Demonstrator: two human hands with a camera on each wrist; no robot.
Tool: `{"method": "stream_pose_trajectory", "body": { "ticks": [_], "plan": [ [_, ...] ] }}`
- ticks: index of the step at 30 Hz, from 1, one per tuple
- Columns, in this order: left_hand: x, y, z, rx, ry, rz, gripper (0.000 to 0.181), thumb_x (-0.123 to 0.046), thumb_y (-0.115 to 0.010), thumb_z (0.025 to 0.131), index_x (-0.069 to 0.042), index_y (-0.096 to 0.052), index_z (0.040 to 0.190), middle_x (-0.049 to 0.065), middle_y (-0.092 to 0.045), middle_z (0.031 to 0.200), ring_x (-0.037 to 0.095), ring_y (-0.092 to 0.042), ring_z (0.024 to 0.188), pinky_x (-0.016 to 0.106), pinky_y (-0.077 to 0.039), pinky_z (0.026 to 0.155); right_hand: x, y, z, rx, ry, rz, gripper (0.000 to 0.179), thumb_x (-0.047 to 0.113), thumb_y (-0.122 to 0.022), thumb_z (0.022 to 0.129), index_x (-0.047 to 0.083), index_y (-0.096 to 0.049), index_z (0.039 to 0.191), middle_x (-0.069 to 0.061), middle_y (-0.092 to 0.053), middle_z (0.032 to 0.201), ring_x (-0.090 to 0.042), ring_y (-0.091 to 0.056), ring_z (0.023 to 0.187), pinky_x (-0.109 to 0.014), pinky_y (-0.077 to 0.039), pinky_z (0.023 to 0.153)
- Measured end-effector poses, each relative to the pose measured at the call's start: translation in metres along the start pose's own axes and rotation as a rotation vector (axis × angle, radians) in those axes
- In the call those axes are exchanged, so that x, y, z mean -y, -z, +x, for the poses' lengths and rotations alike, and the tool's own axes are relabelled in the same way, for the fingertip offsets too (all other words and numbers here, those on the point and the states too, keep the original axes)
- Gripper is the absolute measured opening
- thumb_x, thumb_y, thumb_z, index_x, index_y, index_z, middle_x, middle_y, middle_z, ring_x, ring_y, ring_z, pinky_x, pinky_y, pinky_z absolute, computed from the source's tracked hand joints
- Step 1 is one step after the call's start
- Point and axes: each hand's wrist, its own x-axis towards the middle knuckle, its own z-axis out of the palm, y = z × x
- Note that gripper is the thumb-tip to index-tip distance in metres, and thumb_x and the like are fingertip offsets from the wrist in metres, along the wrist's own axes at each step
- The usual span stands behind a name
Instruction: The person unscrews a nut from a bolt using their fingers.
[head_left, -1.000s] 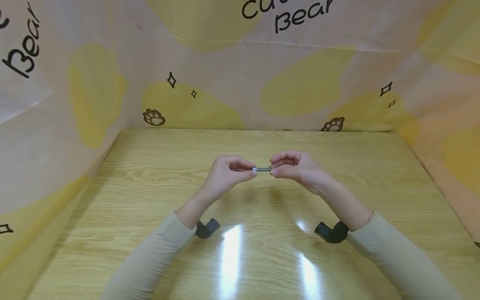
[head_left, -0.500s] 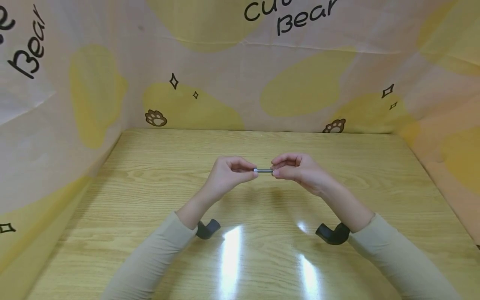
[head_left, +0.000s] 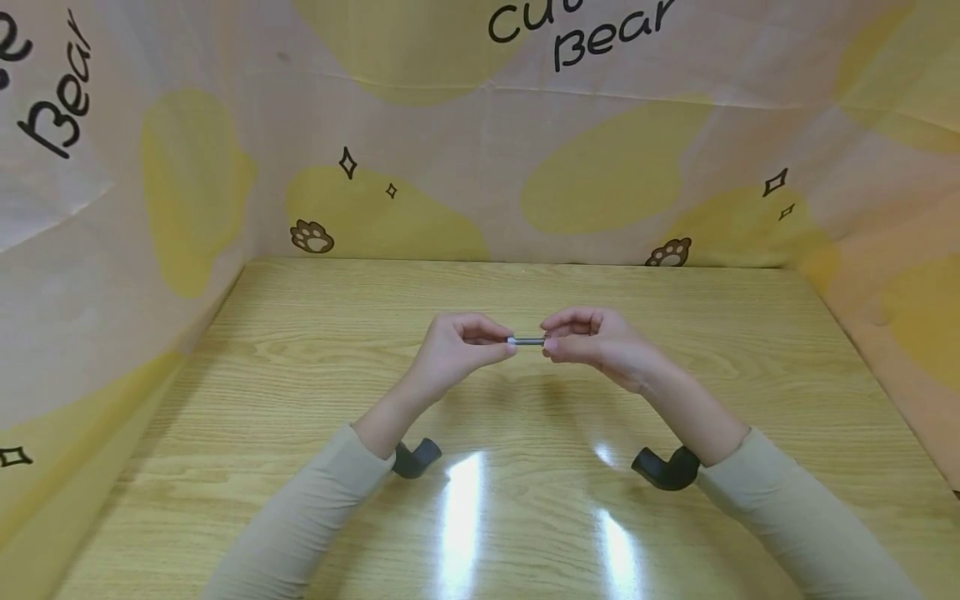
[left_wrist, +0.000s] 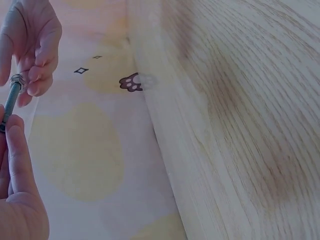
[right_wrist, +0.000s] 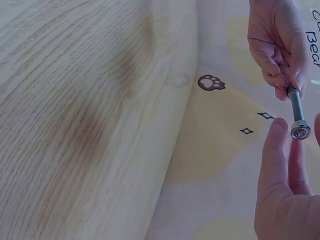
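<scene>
Above the middle of the table, my left hand [head_left: 453, 350] pinches the head end of a metal bolt [head_left: 529, 341] between thumb and fingertips. The bolt lies level and points right. A silvery nut [right_wrist: 300, 130] sits on its far end, seen end-on in the right wrist view. Around that nut my right hand [head_left: 611, 348] has its thumb and fingers spread, with small gaps showing beside the nut [left_wrist: 17, 80] in the left wrist view. The bolt's head is hidden behind the left fingertips.
A wood-grain table [head_left: 300, 400] lies below both hands. Printed cloth [head_left: 480, 150] walls it in at the back and both sides. Black curved pieces [head_left: 667, 468] stick out at both wrists.
The right thumb and fingers have shifted slightly around the nut end. My left hand keeps its pinch on the bolt, and the head view has tilted a little.
</scene>
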Motion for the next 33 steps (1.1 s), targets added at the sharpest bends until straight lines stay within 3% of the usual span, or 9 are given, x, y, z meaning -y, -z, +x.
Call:
{"method": "stream_pose_trajectory", "body": {
  "ticks": [7, 14, 21, 28, 33],
  "plan": [
    [0.0005, -0.0004, 0.0003, -0.007, 0.014, 0.009, 0.019, -0.011, -0.075, 0.079, -0.001, -0.07, 0.094, 0.009, -0.069, 0.09, 0.021, -0.067, 0.08, 0.034, -0.054, 0.076, 0.002, -0.0013, 0.0015, -0.035, -0.065, 0.04, 0.012, 0.006, -0.055, 0.093, 0.006, -0.066, 0.088, -0.006, -0.067, 0.078, -0.014, -0.066, 0.069, -0.026, -0.055, 0.07],
    [0.0029, 0.0001, -0.0002, -0.001, -0.005, 0.007, 0.017, -0.008, -0.074, 0.079, 0.001, -0.07, 0.093, 0.009, -0.069, 0.09, 0.021, -0.067, 0.079, 0.034, -0.055, 0.075, -0.0014, 0.0013, 0.0017, -0.014, 0.018, -0.031, 0.017, -0.005, -0.06, 0.086, 0.01, -0.065, 0.094, -0.002, -0.065, 0.086, -0.015, -0.064, 0.082, -0.029, -0.052, 0.081],
    [0.0025, -0.0001, 0.0001, -0.004, 0.01, 0.014, 0.018, -0.011, -0.074, 0.079, -0.001, -0.07, 0.094, 0.009, -0.069, 0.09, 0.021, -0.067, 0.079, 0.034, -0.054, 0.075, 0.0013, -0.0009, 0.0018, -0.018, -0.049, 0.051, 0.009, 0.007, -0.057, 0.093, 0.005, -0.065, 0.091, -0.006, -0.067, 0.081, -0.014, -0.066, 0.072, -0.026, -0.055, 0.071],
    [0.0036, 0.0004, 0.0004, -0.002, -0.006, 0.001, 0.017, -0.008, -0.074, 0.079, 0.001, -0.07, 0.094, 0.01, -0.069, 0.09, 0.022, -0.067, 0.079, 0.034, -0.055, 0.075, -0.0015, 0.0013, 0.0014, -0.004, 0.011, -0.036, 0.018, -0.006, -0.06, 0.085, 0.005, -0.063, 0.099, -0.003, -0.066, 0.089, -0.014, -0.065, 0.082, -0.029, -0.052, 0.081],
    [0.0043, 0.0002, 0.0008, -0.003, -0.007, 0.002, 0.017, -0.007, -0.074, 0.079, 0.001, -0.07, 0.094, 0.01, -0.069, 0.09, 0.022, -0.067, 0.079, 0.034, -0.055, 0.075, 0.0, 0.0002, 0.0018, -0.015, -0.033, -0.001, 0.011, 0.006, -0.059, 0.09, 0.002, -0.061, 0.101, -0.006, -0.066, 0.087, -0.015, -0.066, 0.078, -0.029, -0.054, 0.076]
  ]
}}
